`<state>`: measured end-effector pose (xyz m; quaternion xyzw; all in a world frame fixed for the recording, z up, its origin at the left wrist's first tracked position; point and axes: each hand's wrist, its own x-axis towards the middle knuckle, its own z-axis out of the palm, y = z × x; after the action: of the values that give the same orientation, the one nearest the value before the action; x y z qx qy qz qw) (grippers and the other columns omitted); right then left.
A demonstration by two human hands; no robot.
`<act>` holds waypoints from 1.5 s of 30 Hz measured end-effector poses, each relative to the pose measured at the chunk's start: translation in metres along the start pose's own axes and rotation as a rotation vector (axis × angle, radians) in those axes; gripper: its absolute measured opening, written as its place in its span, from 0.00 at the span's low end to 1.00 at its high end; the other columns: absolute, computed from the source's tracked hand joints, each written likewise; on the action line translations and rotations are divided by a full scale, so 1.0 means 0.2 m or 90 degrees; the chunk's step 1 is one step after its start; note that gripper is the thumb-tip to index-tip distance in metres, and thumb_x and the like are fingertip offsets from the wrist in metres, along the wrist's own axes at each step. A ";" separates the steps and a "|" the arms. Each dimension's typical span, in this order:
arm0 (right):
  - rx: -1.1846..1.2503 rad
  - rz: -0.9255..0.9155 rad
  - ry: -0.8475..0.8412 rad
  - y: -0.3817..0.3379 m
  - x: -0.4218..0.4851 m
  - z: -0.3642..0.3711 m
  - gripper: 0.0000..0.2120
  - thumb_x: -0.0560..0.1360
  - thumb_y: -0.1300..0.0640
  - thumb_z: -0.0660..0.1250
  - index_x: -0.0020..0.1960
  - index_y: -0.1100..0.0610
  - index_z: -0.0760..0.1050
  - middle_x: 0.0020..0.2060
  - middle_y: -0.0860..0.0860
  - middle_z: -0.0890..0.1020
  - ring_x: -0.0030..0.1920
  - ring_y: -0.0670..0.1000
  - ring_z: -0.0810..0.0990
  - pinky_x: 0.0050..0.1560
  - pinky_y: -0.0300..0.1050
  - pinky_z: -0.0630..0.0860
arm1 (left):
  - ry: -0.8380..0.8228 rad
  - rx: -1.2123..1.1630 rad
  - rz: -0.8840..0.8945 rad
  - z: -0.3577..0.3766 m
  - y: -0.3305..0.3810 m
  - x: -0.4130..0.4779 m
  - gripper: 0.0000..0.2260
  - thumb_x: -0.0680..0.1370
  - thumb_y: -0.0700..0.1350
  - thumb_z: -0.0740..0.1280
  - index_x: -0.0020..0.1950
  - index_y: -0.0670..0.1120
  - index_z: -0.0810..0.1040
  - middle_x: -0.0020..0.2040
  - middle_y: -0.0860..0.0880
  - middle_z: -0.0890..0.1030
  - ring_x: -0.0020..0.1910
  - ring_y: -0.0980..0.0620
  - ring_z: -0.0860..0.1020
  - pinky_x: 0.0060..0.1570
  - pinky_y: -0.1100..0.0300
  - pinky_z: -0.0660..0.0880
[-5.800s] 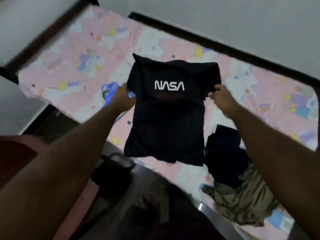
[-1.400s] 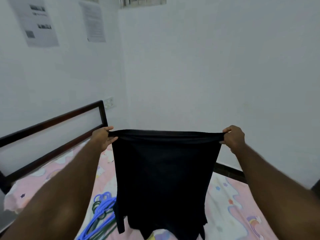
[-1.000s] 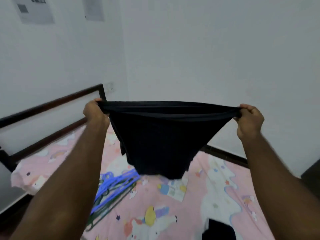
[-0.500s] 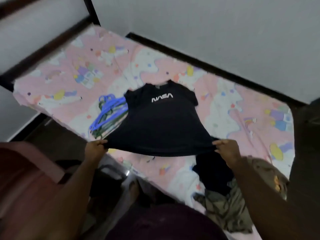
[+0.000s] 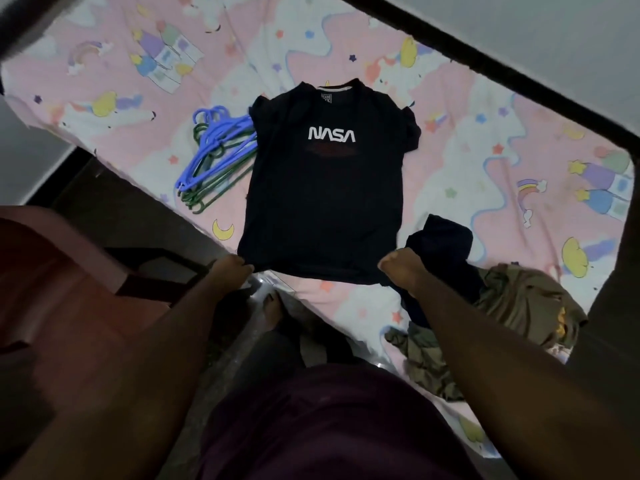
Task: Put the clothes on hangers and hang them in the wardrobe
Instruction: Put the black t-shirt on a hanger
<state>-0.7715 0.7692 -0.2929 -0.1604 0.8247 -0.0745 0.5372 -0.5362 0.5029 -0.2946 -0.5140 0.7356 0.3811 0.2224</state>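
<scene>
1. Your left hand (image 5: 230,271) pinches the near left corner of the shirt (image 5: 325,199).
2. Your right hand (image 5: 403,270) pinches the near right corner.
3. The shirt lies flat on the bed (image 5: 485,161), stretching away from your hands, front side up.
4. The hangers (image 5: 216,152) lie past your left hand, touching the shirt's left edge.
5. More clothes (image 5: 502,306) sit in a heap just right of your right hand.

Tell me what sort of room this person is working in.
Most likely a bedroom. A bed with a pink cartoon-print sheet fills the view, a black NASA T-shirt lies spread on it beside a bunch of plastic hangers, and a pile of clothes waits nearby.
</scene>
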 end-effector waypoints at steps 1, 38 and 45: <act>0.080 -0.023 0.027 -0.06 -0.01 0.01 0.08 0.71 0.62 0.70 0.41 0.50 0.75 0.37 0.51 0.79 0.49 0.53 0.82 0.42 0.41 0.72 | 0.008 0.019 0.016 -0.01 0.01 0.02 0.14 0.80 0.45 0.64 0.59 0.37 0.78 0.54 0.40 0.81 0.55 0.40 0.78 0.52 0.55 0.73; 0.374 -0.008 0.034 -1.46 0.89 0.27 0.14 0.78 0.54 0.67 0.62 0.56 0.74 0.50 0.53 0.82 0.47 0.53 0.84 0.41 0.40 0.76 | 0.172 0.408 0.106 -0.63 0.03 1.61 0.12 0.76 0.30 0.61 0.57 0.38 0.76 0.56 0.39 0.78 0.56 0.37 0.77 0.51 0.48 0.73; 0.362 -0.039 0.036 -1.52 0.83 0.16 0.14 0.78 0.54 0.67 0.62 0.56 0.75 0.51 0.53 0.82 0.46 0.52 0.84 0.39 0.38 0.75 | 0.191 0.324 0.032 -0.87 -0.06 1.51 0.09 0.77 0.36 0.63 0.57 0.38 0.76 0.58 0.39 0.76 0.56 0.36 0.77 0.53 0.47 0.74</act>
<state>-0.7484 0.4289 -0.3590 -0.0261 0.7801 -0.3236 0.5348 -0.6272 0.1860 -0.4087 -0.4737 0.8447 0.1095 0.2238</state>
